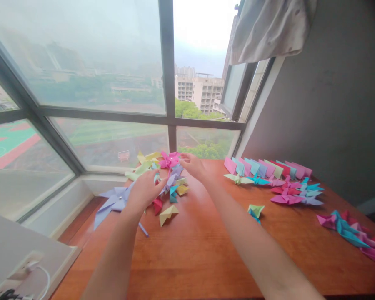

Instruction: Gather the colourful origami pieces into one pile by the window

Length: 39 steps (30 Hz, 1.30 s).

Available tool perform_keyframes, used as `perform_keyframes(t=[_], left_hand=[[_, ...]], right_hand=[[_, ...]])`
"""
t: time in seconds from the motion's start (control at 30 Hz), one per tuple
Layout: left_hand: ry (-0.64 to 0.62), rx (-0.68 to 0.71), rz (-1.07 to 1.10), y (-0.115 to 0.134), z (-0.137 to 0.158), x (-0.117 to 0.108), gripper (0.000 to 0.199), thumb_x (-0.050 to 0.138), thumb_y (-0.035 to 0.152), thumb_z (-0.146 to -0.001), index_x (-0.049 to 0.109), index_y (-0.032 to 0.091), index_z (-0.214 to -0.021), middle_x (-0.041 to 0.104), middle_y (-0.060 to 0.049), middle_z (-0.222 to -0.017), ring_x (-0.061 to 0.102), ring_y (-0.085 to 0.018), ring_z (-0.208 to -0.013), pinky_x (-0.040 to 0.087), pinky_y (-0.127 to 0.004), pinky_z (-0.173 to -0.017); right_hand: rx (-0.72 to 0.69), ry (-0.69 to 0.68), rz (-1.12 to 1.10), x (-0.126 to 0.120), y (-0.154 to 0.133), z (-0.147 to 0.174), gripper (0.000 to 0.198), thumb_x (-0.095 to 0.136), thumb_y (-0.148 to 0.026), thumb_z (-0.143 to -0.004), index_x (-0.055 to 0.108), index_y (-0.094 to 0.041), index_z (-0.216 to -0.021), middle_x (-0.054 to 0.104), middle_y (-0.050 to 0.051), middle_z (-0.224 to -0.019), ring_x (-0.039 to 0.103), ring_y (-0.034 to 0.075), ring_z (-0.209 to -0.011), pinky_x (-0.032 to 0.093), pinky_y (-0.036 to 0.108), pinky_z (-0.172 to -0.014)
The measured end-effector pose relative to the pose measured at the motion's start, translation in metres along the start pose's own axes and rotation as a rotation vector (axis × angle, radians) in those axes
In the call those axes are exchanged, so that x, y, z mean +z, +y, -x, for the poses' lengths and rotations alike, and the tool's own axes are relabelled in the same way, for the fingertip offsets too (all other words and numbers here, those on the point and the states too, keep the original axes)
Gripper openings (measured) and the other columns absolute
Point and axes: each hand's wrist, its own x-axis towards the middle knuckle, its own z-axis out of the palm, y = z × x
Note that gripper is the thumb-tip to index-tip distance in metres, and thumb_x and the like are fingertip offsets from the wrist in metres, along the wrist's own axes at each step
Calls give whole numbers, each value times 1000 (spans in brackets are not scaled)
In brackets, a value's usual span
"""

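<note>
My left hand (145,188) reaches over a heap of folded paper, its thumb apart from the fingers and nothing visibly gripped. My right hand (192,165) is at the right edge of a bright pink paper pinwheel (169,159), fingertips closed together on its petal. The pinwheel lies on top of the heap, near the window. Under and around it are yellow pinwheels (148,157), a pale green pinwheel (142,170) and a lilac pinwheel (172,179). Left of my left wrist lies a larger lilac-blue pinwheel (118,199), its stick partly hidden by my forearm.
Small folded pieces, yellow (168,214) and red (157,205), lie before the heap. At right on the wooden table (193,258) stand a row of folded cards (253,166), paper cranes (287,196) and paper boats (350,229). A green-blue piece (255,211) lies beside my right forearm.
</note>
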Motion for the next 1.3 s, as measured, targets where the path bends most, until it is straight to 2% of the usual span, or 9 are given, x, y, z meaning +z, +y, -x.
perform_keyframes(t=[0.17,0.3,0.43,0.6,0.77,0.93,1.0,1.13,1.3], left_hand=[[29,112,33,36,3,10,38,52,38,-90,61,15,-118,66,-16,-121,59,-32,-116,46,-45,-100],[14,280,166,90,19,29,35,56,30,-88,58,17,-121,63,-14,-123,60,-30,-114,47,-44,-99],[-80,445,233,151,48,54,38,57,36,-90,54,22,-125,61,-11,-126,57,-30,-116,45,-47,-100],[-268,566,251,208,76,85,40,63,49,-85,58,21,-114,62,-9,-110,61,-28,-99,52,-42,-85],[-296,573,220,233,79,113,50,67,57,-79,56,24,-115,57,-9,-115,59,-28,-100,52,-40,-84],[-300,609,180,246,74,137,63,72,62,-71,57,21,-117,54,-13,-123,55,-32,-110,50,-43,-89],[-302,623,159,250,71,142,55,70,57,-75,59,19,-113,58,-13,-116,57,-32,-106,50,-44,-87],[-298,658,116,250,67,142,24,57,36,-88,62,18,-104,63,-10,-103,61,-28,-96,50,-39,-79],[-289,648,78,228,66,128,16,51,23,-89,63,19,-99,66,-9,-97,64,-24,-90,49,-33,-71]], right_hand=[[97,108,168,-66,58,28,34,58,-17,-84,66,-19,-117,70,8,-119,68,19,-103,53,33,-91],[150,186,353,-126,99,53,28,56,-17,-83,71,-20,-107,70,9,-117,61,25,-117,44,38,-103],[166,180,479,-159,125,74,25,57,-23,-85,72,-19,-104,71,11,-113,63,28,-111,45,39,-99],[170,91,556,-161,142,88,25,65,-30,-82,72,-20,-104,71,9,-109,65,24,-102,47,33,-90],[174,55,588,-157,149,93,27,60,-22,-85,70,-17,-109,70,10,-114,63,22,-106,45,31,-93],[181,6,603,-161,149,95,24,55,-17,-86,74,-18,-99,73,8,-107,65,20,-100,45,27,-87],[193,-14,612,-162,147,95,24,53,-18,-86,75,-19,-97,75,6,-102,67,19,-94,45,26,-82],[216,-44,636,-163,144,97,22,56,-23,-87,76,-21,-95,76,5,-96,68,20,-89,45,25,-76],[210,-60,651,-159,141,98,26,64,-26,-82,73,-23,-106,74,7,-106,66,23,-98,45,26,-81]])
